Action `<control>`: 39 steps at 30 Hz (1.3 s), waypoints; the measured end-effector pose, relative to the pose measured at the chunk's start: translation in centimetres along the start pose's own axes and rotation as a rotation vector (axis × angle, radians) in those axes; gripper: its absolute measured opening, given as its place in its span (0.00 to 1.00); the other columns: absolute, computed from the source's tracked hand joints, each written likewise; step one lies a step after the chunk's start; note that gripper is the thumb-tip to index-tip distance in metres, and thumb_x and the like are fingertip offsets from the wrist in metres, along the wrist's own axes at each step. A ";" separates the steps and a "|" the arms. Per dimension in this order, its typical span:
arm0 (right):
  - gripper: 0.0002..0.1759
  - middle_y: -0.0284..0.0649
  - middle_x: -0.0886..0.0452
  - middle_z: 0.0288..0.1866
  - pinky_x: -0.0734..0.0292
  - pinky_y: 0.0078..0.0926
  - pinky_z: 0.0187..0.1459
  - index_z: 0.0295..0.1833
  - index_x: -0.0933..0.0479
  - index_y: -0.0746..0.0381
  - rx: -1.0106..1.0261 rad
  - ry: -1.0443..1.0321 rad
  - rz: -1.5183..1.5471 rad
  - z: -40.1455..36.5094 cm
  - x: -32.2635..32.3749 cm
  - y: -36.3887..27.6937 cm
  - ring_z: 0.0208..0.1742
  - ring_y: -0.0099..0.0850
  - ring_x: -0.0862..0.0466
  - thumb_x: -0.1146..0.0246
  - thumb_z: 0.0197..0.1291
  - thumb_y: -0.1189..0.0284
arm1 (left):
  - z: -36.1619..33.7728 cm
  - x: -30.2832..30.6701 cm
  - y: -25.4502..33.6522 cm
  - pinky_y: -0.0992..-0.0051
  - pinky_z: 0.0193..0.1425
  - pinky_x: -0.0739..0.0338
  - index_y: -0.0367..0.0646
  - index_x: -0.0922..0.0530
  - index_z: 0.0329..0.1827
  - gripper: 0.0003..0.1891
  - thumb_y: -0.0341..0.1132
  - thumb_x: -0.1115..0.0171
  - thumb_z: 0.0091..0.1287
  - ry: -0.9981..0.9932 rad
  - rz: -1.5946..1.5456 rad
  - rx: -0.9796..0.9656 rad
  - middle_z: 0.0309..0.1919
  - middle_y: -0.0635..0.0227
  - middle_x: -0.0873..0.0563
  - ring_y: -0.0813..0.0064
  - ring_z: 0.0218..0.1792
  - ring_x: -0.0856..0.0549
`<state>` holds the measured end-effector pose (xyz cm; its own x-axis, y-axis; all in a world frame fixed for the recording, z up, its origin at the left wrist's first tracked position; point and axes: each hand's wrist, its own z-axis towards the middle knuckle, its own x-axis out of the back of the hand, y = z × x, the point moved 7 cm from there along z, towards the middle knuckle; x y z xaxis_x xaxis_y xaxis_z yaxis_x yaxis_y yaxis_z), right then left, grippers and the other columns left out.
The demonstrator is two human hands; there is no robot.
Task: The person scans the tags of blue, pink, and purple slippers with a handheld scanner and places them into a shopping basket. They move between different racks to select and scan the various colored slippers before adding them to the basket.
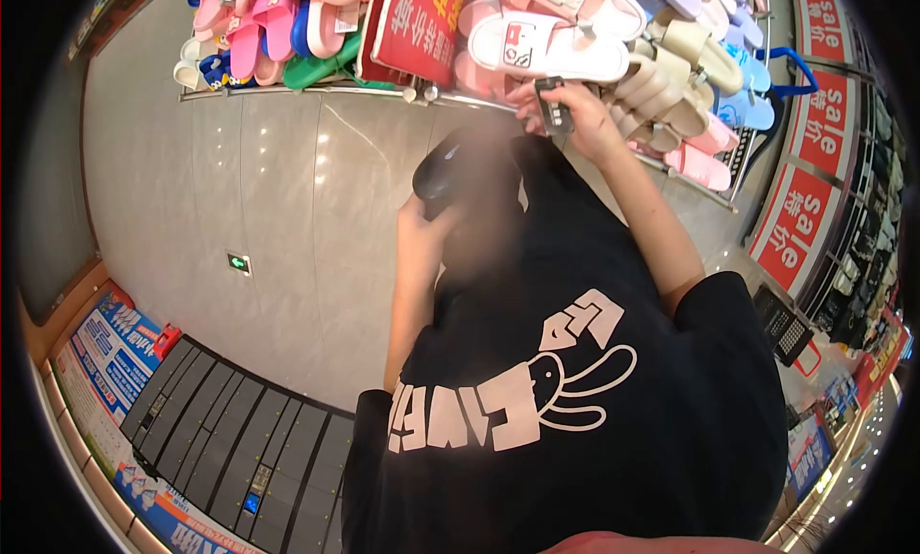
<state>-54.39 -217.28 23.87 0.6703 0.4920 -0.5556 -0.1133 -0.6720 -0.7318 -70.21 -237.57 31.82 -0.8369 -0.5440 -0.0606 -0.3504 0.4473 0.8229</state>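
Underfoot, glossy grey tiles (316, 185), slippers (551, 51) racked ahead, red sale signs (826, 127), both hands (426, 230) (586, 115) holding black objects (436, 178) (554, 103)

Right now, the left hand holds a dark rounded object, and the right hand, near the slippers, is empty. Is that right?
Not quite: the right hand, near the slippers, is not empty; the head view shows it holding a small dark object. The left hand does hold a dark rounded object.

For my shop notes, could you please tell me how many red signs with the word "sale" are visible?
3, in a row along the picture's right side: upper sign, middle sign, lower sign. More may be hidden.
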 end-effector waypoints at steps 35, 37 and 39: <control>0.22 0.47 0.23 0.64 0.28 0.35 0.67 0.67 0.31 0.74 0.000 0.055 0.382 -0.1 -4.2 -1.7 0.64 0.34 0.22 0.43 0.70 0.75 | -0.8 -7.4 3.1 0.71 0.51 0.21 0.34 0.20 0.51 0.17 0.31 0.31 0.60 0.021 0.584 -0.115 0.43 0.59 0.12 0.69 0.45 0.14; 0.22 0.46 0.23 0.64 0.28 0.35 0.66 0.67 0.31 0.74 -0.014 0.043 0.386 0.0 -4.2 -1.5 0.64 0.34 0.22 0.43 0.70 0.75 | -0.3 -8.0 4.0 0.70 0.50 0.21 0.34 0.19 0.50 0.18 0.32 0.30 0.58 0.044 0.661 -0.170 0.42 0.56 0.12 0.69 0.44 0.13; 0.22 0.46 0.23 0.64 0.28 0.34 0.66 0.67 0.31 0.74 -0.021 0.039 0.382 0.3 -4.2 -1.6 0.63 0.34 0.22 0.43 0.70 0.75 | 0.1 -7.6 3.8 0.69 0.49 0.21 0.34 0.19 0.49 0.19 0.33 0.29 0.57 0.065 0.612 -0.225 0.42 0.53 0.12 0.67 0.43 0.13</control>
<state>-57.19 -218.09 27.29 0.6100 0.1824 -0.7711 -0.3460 -0.8141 -0.4663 -65.21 -231.67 35.41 -0.8274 -0.2835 0.4848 0.2835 0.5343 0.7964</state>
